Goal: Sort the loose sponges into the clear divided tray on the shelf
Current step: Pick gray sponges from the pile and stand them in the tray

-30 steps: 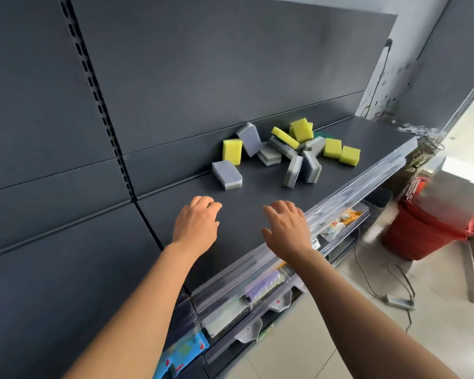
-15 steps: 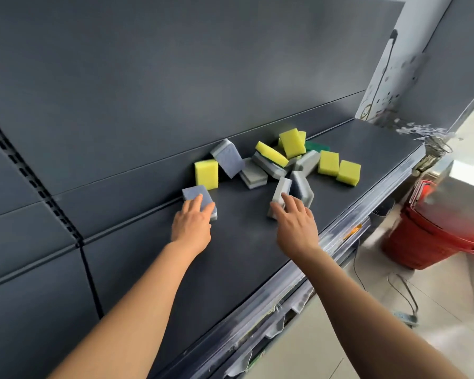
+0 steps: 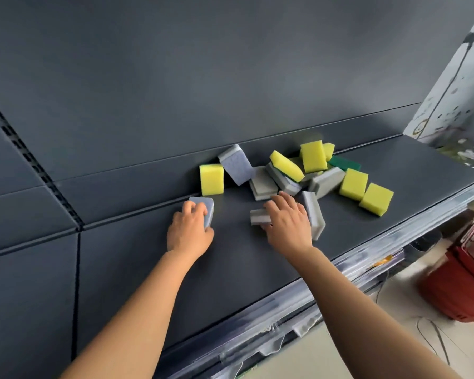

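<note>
One dark shelf (image 3: 230,269), red container (image 3: 454,291) on pale floor (image 3: 345,359).

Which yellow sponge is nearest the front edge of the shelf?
The yellow sponge farthest right; it lies flat, and every other yellow one sits farther back.

left grip (image 3: 190,231) moved from shelf (image 3: 244,269) front edge, now holds blue-grey sponge (image 3: 208,210) | right grip (image 3: 288,225) now holds grey sponge (image 3: 259,216)
</note>
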A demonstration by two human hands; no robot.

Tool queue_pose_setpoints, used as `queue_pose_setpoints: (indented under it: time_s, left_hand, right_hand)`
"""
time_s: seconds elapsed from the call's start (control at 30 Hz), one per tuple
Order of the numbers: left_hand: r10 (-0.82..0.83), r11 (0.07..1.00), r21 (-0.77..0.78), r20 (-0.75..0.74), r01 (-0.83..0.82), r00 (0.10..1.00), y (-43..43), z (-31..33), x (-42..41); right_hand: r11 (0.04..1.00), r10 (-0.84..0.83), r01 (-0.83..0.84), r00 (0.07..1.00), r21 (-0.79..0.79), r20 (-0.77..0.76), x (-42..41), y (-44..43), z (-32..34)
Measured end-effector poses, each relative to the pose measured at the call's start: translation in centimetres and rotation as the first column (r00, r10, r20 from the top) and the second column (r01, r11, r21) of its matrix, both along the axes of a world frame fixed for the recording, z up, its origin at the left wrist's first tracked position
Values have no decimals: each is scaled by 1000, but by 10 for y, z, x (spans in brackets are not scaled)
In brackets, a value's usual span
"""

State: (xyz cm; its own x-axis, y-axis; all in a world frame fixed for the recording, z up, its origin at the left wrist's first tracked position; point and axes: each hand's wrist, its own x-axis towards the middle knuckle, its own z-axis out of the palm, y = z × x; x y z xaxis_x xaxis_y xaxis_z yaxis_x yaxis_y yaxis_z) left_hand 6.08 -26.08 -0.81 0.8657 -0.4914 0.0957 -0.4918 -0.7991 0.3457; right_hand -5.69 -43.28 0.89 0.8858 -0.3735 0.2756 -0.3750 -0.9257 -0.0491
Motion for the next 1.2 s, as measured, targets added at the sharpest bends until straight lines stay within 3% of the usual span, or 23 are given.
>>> queue_pose_setpoints:
  time_s: [0.2, 0.33, 0.5, 0.63, 0.73, 0.83, 0.93, 1.2]
  left_hand:
    - [220, 929, -297, -40, -222, 975, 21, 22, -23]
    - [321, 768, -501, -238, -399, 917, 42, 32, -39]
    - [234, 594, -603, -503, -532, 832, 71, 41, -57]
    - [161, 605, -604, -545, -518, 823, 105, 39, -71]
    - [143, 623, -595, -552, -508, 822, 131, 38, -83]
    - [172, 583, -616, -543, -529, 822, 159, 38, -95]
    - [238, 545, -622, -528, -562, 815, 189, 37, -107]
    - [421, 493, -618, -446, -612, 790, 287, 37, -140]
  right_hand:
    - [920, 64, -137, 977, 368, 204, 8, 26, 15]
    - [726, 17, -190, 966, 661, 259, 12, 49, 17]
    - [488, 72, -251, 966, 836, 248, 19, 82, 15]
    - [310, 154, -292, 954, 905, 255, 26, 112, 15]
    - [237, 199, -361, 927, 902, 319, 28, 134, 20]
    - [184, 274, -394, 900, 901, 338, 28, 163, 25]
    - [68, 329, -332, 898, 941, 293, 28, 197, 26]
    - [-16, 463, -282, 848, 959, 257, 19, 299, 26]
